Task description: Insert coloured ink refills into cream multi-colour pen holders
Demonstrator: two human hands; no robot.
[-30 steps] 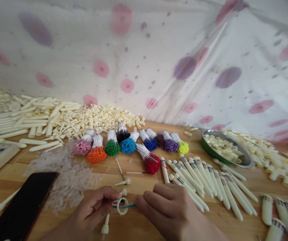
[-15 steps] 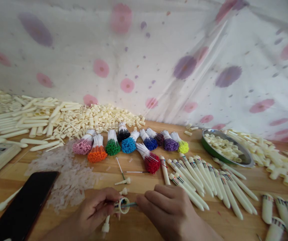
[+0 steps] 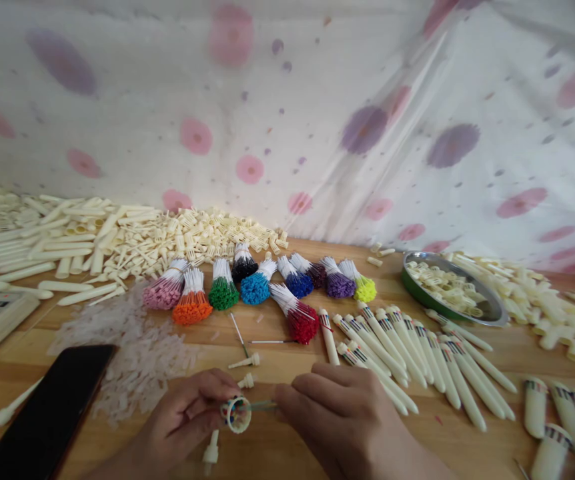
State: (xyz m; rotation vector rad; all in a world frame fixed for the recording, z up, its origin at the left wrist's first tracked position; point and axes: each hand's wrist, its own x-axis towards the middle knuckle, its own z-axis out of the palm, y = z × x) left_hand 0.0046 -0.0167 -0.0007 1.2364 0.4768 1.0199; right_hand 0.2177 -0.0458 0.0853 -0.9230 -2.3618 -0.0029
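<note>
My left hand (image 3: pixel 195 410) pinches a short cream pen barrel (image 3: pixel 238 425) whose round open end faces me. Coloured bits show inside it and along its side. To the right, my right hand (image 3: pixel 340 417) is closed on a thin bluish stick (image 3: pixel 263 405), blurred, that looks like a pen refill. Its visible end is at the barrel's rim; whether it goes inside I cannot tell. Small cream stepped plugs lie close by: one plug (image 3: pixel 245 361) beyond the hands and another plug (image 3: pixel 211 452) below the barrel.
Bundled refills, including a red bundle (image 3: pixel 301 321) and an orange bundle (image 3: pixel 192 308), stand mid-table. Multicolour pens (image 3: pixel 407 347) lie to the right, before a green-sided metal bowl (image 3: pixel 497 313). A phone (image 3: pixel 42 413), clear plastic pieces (image 3: pixel 132 367) and heaped cream parts (image 3: pixel 197 233) occupy the left.
The pen barrel has turned its open end more towards me and shifted slightly left. The thin stick, seen across the opening before, now shows only to the right of the rim.
</note>
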